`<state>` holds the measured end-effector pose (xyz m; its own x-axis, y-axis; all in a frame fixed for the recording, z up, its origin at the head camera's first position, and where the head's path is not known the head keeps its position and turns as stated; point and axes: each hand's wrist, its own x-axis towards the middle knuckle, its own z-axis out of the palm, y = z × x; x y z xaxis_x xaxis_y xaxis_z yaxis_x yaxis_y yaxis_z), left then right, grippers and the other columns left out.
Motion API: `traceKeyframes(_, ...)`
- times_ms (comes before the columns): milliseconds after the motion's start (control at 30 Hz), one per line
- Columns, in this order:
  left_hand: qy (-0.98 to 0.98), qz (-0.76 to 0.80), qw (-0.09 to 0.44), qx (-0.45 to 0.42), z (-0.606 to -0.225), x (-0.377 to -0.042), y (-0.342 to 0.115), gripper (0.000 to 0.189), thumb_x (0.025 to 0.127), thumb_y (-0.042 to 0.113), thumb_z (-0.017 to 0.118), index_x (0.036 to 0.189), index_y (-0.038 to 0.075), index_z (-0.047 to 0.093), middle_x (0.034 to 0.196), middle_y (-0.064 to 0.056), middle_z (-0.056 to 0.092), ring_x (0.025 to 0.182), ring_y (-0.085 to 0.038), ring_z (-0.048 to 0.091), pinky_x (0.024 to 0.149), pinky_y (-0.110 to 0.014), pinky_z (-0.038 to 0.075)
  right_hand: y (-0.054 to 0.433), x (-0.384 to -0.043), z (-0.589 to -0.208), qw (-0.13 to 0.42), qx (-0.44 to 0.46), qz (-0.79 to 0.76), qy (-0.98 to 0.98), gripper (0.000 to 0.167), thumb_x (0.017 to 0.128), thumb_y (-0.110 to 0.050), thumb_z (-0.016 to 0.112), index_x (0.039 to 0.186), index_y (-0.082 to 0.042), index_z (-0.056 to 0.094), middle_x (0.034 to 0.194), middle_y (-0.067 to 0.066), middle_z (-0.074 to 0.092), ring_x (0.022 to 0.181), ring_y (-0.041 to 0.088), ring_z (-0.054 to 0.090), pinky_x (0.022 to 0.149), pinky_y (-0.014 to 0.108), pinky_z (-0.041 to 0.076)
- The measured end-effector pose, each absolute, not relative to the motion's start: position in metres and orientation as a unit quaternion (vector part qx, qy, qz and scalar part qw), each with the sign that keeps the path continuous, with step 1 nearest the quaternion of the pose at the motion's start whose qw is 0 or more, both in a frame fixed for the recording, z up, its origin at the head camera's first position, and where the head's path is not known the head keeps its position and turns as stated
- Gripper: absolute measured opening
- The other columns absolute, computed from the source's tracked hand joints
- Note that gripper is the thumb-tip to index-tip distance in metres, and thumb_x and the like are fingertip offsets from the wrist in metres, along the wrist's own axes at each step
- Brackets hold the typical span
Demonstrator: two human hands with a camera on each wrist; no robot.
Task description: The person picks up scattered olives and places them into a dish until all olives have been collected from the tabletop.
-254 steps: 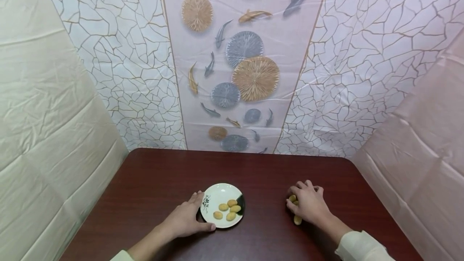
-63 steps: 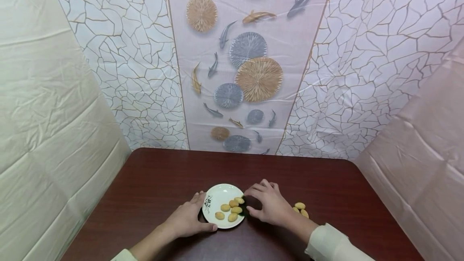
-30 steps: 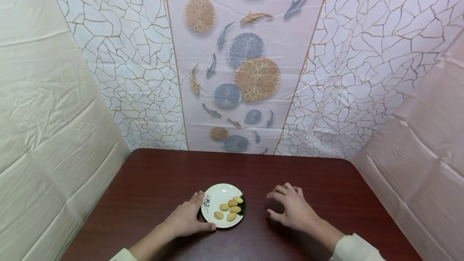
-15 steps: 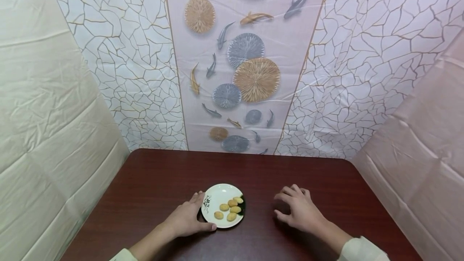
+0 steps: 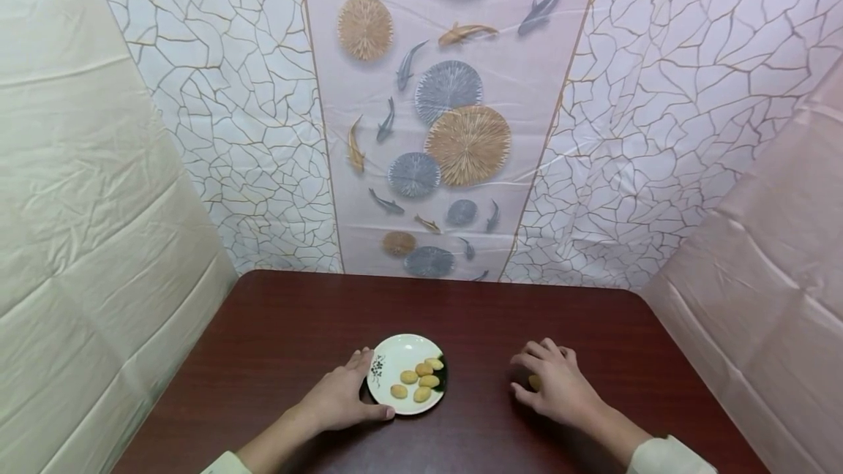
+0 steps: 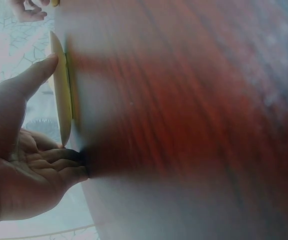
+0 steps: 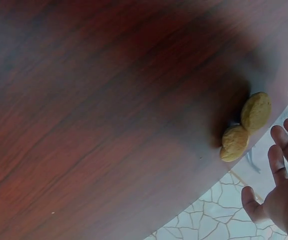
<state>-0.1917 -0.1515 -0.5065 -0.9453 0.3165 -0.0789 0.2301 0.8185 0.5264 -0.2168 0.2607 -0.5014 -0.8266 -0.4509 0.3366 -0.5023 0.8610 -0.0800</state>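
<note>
Nearer the table's [image 5: 296, 313] right edge, a spread right hand [image 5: 558, 386] hovers over small yellow oval pieces [image 7: 256, 111], likely light, firm, best pinched mid-side; the left hand [image 5: 336, 397] grips a round glossy white plate [image 5: 393, 353].

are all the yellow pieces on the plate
No, some yellow pieces lie on the table by the right hand, away from the plate.

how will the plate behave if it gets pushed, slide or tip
The plate will probably slide rather than tip, since it sits low and flat on the table. Its shiny surface suggests it is stiff and perhaps breakable. The yellow pieces on it look rounded, so a sharp push may make them roll.
</note>
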Motion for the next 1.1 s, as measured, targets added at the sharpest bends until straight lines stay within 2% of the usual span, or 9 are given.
traceKeyframes(233, 0.95, 0.265, 0.084, 0.142, -0.507, -0.192, -0.151, 0.128, 0.082, 0.066, 0.091, 0.169, -0.008, 0.034, 0.172, -0.034, 0.04, 0.16, -0.052, 0.043, 0.123, -0.073, 0.042, 0.268, -0.213, -0.503, 0.16, 0.243, 0.079, -0.954, 0.022, 0.086, -0.031, 0.093, 0.101, -0.026, 0.078, 0.103, -0.013, 0.067, 0.1, 0.01, 0.053, 0.093, 0.067, 0.052)
traceKeyframes(500, 0.95, 0.264, 0.083, 0.142, -0.508, -0.192, -0.151, 0.127, 0.082, 0.066, 0.09, 0.169, -0.008, 0.034, 0.172, -0.033, 0.04, 0.159, -0.053, 0.043, 0.122, -0.073, 0.043, 0.272, -0.211, -0.507, 0.17, 0.246, 0.082, -0.951, 0.023, 0.083, -0.029, 0.094, 0.097, -0.028, 0.076, 0.1, -0.015, 0.064, 0.097, 0.008, 0.05, 0.09, 0.066, 0.052)
traceKeyframes(800, 0.95, 0.265, 0.083, 0.141, -0.508, -0.192, -0.152, 0.127, 0.082, 0.065, 0.091, 0.169, -0.008, 0.034, 0.173, -0.033, 0.04, 0.159, -0.052, 0.043, 0.122, -0.073, 0.042, 0.276, -0.21, -0.508, 0.152, 0.233, 0.075, -0.957, 0.019, 0.087, -0.029, 0.092, 0.097, -0.029, 0.076, 0.098, -0.017, 0.058, 0.096, 0.009, 0.048, 0.094, 0.071, 0.052)
traceKeyframes(1100, 0.95, 0.267, 0.083, 0.141, -0.508, -0.192, -0.152, 0.127, 0.082, 0.065, 0.091, 0.169, -0.008, 0.034, 0.172, -0.034, 0.04, 0.16, -0.052, 0.043, 0.122, -0.074, 0.042, 0.278, -0.212, -0.511, 0.195, 0.22, 0.052, -0.955, 0.023, 0.081, -0.029, 0.094, 0.093, -0.028, 0.075, 0.095, -0.014, 0.061, 0.096, 0.015, 0.056, 0.09, 0.07, 0.052)
